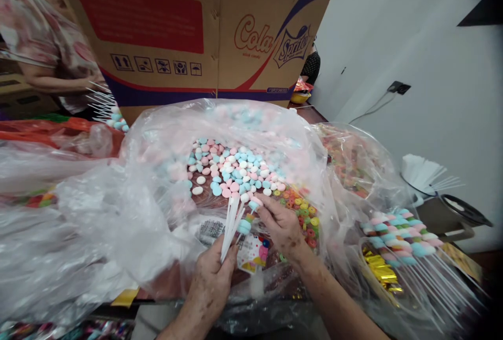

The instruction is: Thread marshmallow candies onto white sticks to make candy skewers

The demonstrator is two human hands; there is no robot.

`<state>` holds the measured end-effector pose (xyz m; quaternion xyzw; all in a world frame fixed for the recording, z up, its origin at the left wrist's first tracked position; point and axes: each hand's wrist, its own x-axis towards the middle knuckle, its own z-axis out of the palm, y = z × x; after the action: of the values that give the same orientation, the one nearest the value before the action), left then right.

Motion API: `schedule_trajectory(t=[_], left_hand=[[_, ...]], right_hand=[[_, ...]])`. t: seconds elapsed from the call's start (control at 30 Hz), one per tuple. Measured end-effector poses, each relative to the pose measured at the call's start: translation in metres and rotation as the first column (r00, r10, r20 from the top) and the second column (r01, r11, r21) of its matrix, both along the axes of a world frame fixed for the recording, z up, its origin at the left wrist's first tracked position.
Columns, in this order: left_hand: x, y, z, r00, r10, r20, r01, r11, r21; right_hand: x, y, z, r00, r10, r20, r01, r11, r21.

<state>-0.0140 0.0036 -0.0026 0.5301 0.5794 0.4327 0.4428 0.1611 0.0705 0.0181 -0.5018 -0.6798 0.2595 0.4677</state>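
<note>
Pink, blue and white sweets (241, 171) are heaped in the middle of the frame, with a big clear plastic bag (155, 133) bunched around them. Just below the heap, a bunch of thin white sticks (230, 225) is gripped by the left hand (215, 264), with the fingers curled around it and the tips pointing up. On one stick, a fat blue sweet (244, 227) is already threaded. Near the top of this stick, a pink sweet (257, 200) is pinched between the thumb and fingers of the right hand (281, 225); whether the stick goes through it cannot be told. Little fruit-coloured rings (304, 214) are spread to the right of the heap, and a bundle of filled sticks (404, 238) is laid at the lower right of the frame. The pink sweet looks soft, so it could be squashed or split if it is pushed too hard. A finger could be poked if the stick comes through fast. The thin stick could be bent by a crooked push. If the left hand is loosened, the bunch could be dropped, and the loose plastic could be snagged by the tips.
</note>
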Motion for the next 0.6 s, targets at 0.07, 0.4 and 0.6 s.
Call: schedule_trajectory(t=[0.07,0.4,0.6], left_hand=[[0.0,0.0,0.0,1.0,-0.007,0.002,0.007,1.0,0.005],[-0.002,0.0,-0.005,1.0,-0.01,0.009,0.01,1.0,0.005],[-0.002,0.0,-0.006,0.997,0.044,-0.056,-0.043,0.999,0.025]], right_hand=[[0.001,0.001,0.001,0.995,0.027,0.095,-0.037,0.994,0.099],[0.004,-0.001,0.006,0.915,0.052,0.399,-0.196,0.924,0.328],[-0.013,-0.013,0.0,0.859,0.092,0.504,-0.297,0.891,0.343]])
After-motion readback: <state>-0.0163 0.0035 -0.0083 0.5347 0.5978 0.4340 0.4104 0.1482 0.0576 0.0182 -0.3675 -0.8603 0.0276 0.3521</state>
